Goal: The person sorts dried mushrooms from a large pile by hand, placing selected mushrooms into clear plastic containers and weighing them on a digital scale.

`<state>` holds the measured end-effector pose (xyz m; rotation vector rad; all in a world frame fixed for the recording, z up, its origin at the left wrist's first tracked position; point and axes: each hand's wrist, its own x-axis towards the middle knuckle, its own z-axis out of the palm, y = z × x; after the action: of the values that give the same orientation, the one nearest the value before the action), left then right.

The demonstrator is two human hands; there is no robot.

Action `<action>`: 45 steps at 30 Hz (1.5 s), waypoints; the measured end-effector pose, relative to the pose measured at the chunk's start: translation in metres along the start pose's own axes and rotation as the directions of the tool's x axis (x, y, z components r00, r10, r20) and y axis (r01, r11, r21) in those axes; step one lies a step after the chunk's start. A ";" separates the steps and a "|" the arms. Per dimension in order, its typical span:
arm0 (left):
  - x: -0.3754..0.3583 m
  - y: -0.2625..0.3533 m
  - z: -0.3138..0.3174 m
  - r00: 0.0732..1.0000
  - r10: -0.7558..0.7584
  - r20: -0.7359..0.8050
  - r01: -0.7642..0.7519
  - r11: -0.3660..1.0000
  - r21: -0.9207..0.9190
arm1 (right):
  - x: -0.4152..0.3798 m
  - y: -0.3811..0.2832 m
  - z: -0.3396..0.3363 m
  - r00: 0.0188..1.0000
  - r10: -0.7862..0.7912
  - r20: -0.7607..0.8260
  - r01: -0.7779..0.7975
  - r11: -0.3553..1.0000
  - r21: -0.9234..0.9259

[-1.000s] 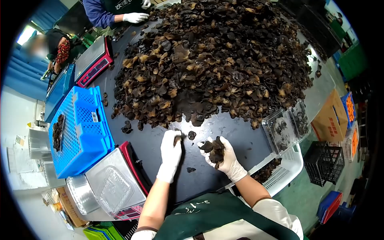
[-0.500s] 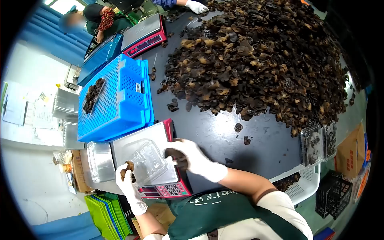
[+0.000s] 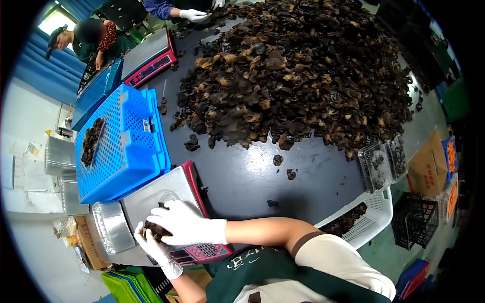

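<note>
In the head view both my white-gloved hands meet over a digital scale (image 3: pixel 178 183) with a steel top and red body. My left hand (image 3: pixel 155 248) curls around dark wood ear mushrooms (image 3: pixel 157 231) from the near side. Over the same mushrooms lies my right hand (image 3: pixel 184 221), its fingers bent down and hiding part of them. A clear plastic tray (image 3: pixel 171 196) rests on the scale, mostly covered by my right hand. Beyond the scale a large heap of wood ear mushrooms (image 3: pixel 298 81) covers much of the dark table (image 3: pixel 237 189).
A blue crate (image 3: pixel 156 136) carries a filled tray, with a second scale (image 3: pixel 149 63) behind it. Stacked clear trays (image 3: pixel 114 227) stand left. Filled clear boxes (image 3: pixel 375 167) and a white basket (image 3: pixel 381 214) are right. A co-worker's gloved hand (image 3: pixel 194 15) is at the far edge.
My right hand has moved left from the scale's right side to my left hand, bringing dark mushrooms over the tray. The view has shifted, and a co-worker's second glove now shows.
</note>
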<state>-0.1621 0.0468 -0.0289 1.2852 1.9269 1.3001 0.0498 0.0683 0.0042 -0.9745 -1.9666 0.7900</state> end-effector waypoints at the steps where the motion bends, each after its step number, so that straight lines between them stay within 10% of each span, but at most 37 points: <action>1: 0.000 0.000 0.001 0.994 0.101 -0.031 -0.098 0.992 0.074 | -0.006 0.006 -0.016 0.999 0.005 -0.045 -0.002 0.998 0.058; 8: -0.040 0.047 0.014 0.914 0.398 -0.080 -0.372 0.900 0.228 | -0.124 0.124 -0.119 0.895 0.313 -0.317 -0.443 0.690 -0.572; 15: -0.129 0.105 0.122 0.459 0.549 0.699 -0.680 0.723 -0.121 | -0.206 0.154 -0.159 0.823 0.400 -0.403 -0.524 0.809 -0.268; 19: -0.160 0.071 0.174 0.272 0.496 0.825 -0.687 0.700 -0.195 | -0.225 0.123 -0.163 0.744 0.443 -0.500 -0.559 0.823 -0.102; 23: -0.176 0.043 0.204 0.190 0.510 0.839 -0.808 0.567 -0.162 | -0.238 0.119 -0.135 0.832 0.346 -0.433 -0.510 0.785 -0.353; 26: -0.175 0.027 0.210 0.313 0.455 0.834 -0.560 0.798 -0.225 | -0.241 0.121 -0.136 0.827 0.365 -0.428 -0.504 0.819 -0.276; 27: -0.178 0.025 0.211 0.417 0.413 0.809 -0.361 0.893 -0.269 | -0.238 0.121 -0.136 0.820 0.391 -0.417 -0.511 0.829 -0.227; 28: -0.182 0.024 0.208 0.433 0.030 0.901 0.115 0.989 -0.088 | -0.234 0.115 -0.136 0.799 0.371 -0.473 -0.463 0.882 -0.090; 31: -0.179 0.042 0.193 0.130 -0.300 0.945 0.932 0.361 -0.014 | -0.217 0.076 -0.132 0.811 0.517 -0.273 -0.496 0.856 0.148; 34: -0.166 0.041 0.181 -0.145 -0.108 0.984 0.982 -0.142 0.129 | -0.195 0.040 -0.125 0.906 0.423 -0.002 -0.423 0.906 -0.013; 37: -0.166 0.046 0.171 -0.094 -0.301 0.949 0.975 -0.222 0.026 | -0.183 0.041 -0.119 0.914 0.396 -0.089 -0.386 0.916 0.113; 39: -0.151 0.073 0.143 -0.073 -0.306 0.949 0.997 0.002 0.077 | -0.177 0.059 -0.112 0.912 0.273 -0.308 -0.291 0.956 -0.016; 40: -0.145 0.084 0.127 0.164 -0.252 0.954 0.925 0.374 -0.060 | -0.175 0.066 -0.110 0.906 0.267 -0.328 -0.316 0.943 -0.105; 43: -0.113 0.124 0.078 0.641 -0.222 0.735 0.629 0.700 -0.337 | -0.167 0.086 -0.101 0.907 0.245 -0.343 -0.335 0.913 -0.234; 45: -0.089 0.121 0.063 0.972 0.059 0.226 0.001 0.967 -0.255 | -0.164 0.099 -0.092 0.945 0.124 -0.303 -0.229 0.912 -0.340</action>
<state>-0.0206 0.0091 0.0423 1.2758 1.5323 1.2982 0.2275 -0.0024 -0.0891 -1.4249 -1.8300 0.3500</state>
